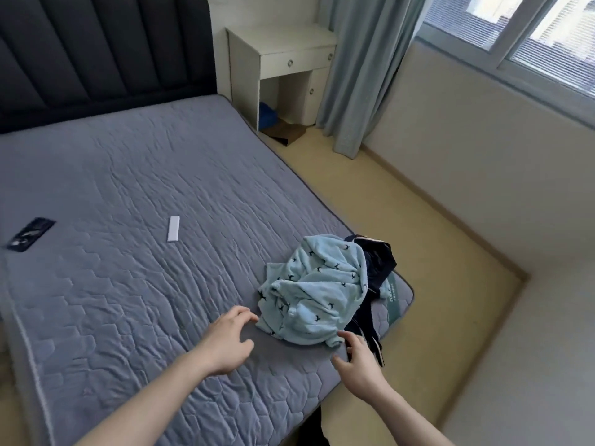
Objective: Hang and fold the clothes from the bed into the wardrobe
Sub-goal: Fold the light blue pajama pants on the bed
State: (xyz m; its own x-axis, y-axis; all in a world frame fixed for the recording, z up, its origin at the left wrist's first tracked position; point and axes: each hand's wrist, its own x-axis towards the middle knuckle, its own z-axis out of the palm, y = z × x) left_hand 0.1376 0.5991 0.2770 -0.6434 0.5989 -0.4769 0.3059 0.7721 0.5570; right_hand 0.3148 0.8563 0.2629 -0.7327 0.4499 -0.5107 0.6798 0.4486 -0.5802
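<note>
Both hands, left hand (225,341) and right hand (360,362), fingers spread, reach the pale-blue garment (315,291); mattress label (394,294) unreadable.

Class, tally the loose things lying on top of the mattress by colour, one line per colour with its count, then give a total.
Light blue: 1, the crumpled patterned garment
Dark navy: 1, the garment with white stripes partly under it
White: 1, the small flat rectangular strip
Black: 1, the flat rectangular device
Total: 4

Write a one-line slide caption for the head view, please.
Both hands, left and right, reach for crumpled light-blue garment on bed.
</note>
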